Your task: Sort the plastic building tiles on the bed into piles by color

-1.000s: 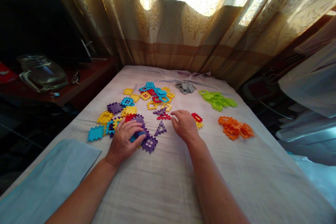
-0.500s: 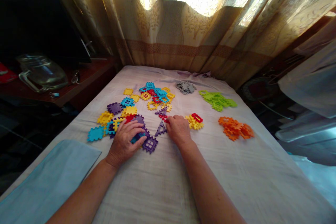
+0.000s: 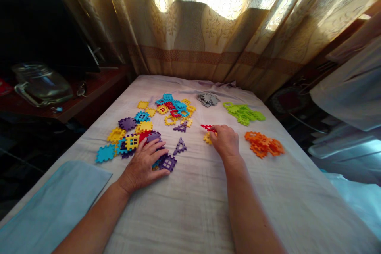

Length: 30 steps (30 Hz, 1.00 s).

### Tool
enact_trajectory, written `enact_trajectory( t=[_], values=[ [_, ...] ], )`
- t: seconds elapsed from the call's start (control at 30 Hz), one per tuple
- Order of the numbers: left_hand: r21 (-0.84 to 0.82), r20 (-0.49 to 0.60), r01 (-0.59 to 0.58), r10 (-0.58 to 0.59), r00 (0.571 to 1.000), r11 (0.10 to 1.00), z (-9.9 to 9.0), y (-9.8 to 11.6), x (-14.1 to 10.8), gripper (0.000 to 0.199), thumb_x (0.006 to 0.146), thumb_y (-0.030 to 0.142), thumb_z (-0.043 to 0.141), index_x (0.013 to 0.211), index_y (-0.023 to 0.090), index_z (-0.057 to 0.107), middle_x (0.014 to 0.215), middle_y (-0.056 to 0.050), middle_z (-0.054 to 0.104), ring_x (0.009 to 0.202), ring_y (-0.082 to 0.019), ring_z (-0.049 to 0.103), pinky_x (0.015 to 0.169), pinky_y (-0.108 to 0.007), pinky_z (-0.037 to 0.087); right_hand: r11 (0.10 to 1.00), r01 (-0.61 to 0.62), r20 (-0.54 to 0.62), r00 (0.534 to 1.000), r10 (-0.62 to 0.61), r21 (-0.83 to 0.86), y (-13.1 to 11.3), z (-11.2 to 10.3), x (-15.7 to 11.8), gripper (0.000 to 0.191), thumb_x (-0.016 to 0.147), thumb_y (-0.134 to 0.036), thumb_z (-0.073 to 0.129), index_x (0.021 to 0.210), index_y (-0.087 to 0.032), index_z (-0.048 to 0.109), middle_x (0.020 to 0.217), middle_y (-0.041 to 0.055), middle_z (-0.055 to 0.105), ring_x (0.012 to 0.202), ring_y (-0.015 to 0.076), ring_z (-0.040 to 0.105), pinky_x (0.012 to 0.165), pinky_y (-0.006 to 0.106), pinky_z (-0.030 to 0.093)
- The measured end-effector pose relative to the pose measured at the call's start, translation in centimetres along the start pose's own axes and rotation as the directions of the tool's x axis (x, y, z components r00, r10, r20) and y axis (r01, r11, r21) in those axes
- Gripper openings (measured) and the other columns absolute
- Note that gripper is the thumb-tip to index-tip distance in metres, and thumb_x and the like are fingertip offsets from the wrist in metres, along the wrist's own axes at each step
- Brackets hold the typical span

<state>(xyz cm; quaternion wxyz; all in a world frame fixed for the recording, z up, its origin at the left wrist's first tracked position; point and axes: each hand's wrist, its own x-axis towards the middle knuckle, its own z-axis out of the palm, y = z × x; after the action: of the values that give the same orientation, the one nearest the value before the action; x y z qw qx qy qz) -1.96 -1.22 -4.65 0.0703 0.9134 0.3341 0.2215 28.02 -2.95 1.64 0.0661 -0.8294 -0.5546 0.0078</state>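
Observation:
My right hand (image 3: 225, 141) pinches a red toothed building piece (image 3: 206, 127), probably triangular, over a small yellow group of pieces (image 3: 207, 139) that it partly hides. My left hand (image 3: 145, 160) lies with fingers spread on a mixed pile of plastic interlocking pieces, covering some of them. Around it are a yellow window piece (image 3: 132, 141), a purple window piece (image 3: 168, 162), a blue square (image 3: 105, 153) and a purple square (image 3: 127, 123). Two purple triangles, a nearer one (image 3: 180, 147) and a farther one (image 3: 181, 127), lie between my hands.
Farther back sits a mixed heap of blue, red and yellow pieces (image 3: 175, 107). Grey pieces (image 3: 207, 99), green pieces (image 3: 244, 113) and orange pieces (image 3: 263, 145) form separate piles. A light blue cloth (image 3: 59, 194) lies at left; a glass jug (image 3: 44, 83) stands on a side table.
My right hand has moved right from beside the purple triangles to the yellow group, carrying the red piece. My left hand has flattened, its fingers spreading over the pile.

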Motion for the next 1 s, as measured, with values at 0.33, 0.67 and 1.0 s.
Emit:
enact_trajectory(
  t=[0.33, 0.67, 1.0],
  values=[
    [0.079, -0.104, 0.072, -0.063, 0.993, 0.994, 0.4, 0.2, 0.1, 0.037, 0.090, 0.049, 0.059, 0.119, 0.027, 0.067, 0.128, -0.008, 0.067, 0.128, -0.029, 0.055, 0.116, -0.056, 0.029, 0.997, 0.012, -0.070, 0.998, -0.007, 0.076, -0.3, 0.3, 0.1, 0.029, 0.095, -0.032, 0.051, 0.108, -0.022, 0.075, 0.110, 0.0128, 0.069, 0.104, 0.0263, 0.060, 0.084, 0.036, 0.043],
    [0.065, -0.206, 0.102, -0.087, 0.975, 0.993, 0.1, 0.3, 0.4, 0.028, 0.093, 0.042, 0.053, 0.112, 0.027, 0.068, 0.122, -0.005, 0.071, 0.121, -0.025, 0.060, 0.112, -0.050, 0.035, 0.947, 0.239, 0.000, 0.970, -0.245, 0.214, -5.5, 1.3, -1.9, 0.026, 0.095, -0.029, 0.048, 0.100, -0.023, 0.073, 0.105, 0.0069, 0.071, 0.091, 0.0185, 0.065, 0.077, 0.027, 0.043],
    [0.207, -0.392, 0.469, -0.366, 0.844, 0.859, -0.5, -2.8, -0.6, 0.040, 0.091, 0.045, 0.052, 0.122, 0.024, 0.066, 0.136, -0.016, 0.061, 0.132, -0.040, 0.048, 0.110, -0.069, 0.024, 0.934, 0.314, 0.065, 0.942, -0.328, 0.173, -5.8, 1.9, -2.1, 0.028, 0.096, -0.031, 0.047, 0.100, -0.025, 0.073, 0.103, 0.0062, 0.071, 0.094, 0.0188, 0.065, 0.076, 0.027, 0.045]
  ],
)
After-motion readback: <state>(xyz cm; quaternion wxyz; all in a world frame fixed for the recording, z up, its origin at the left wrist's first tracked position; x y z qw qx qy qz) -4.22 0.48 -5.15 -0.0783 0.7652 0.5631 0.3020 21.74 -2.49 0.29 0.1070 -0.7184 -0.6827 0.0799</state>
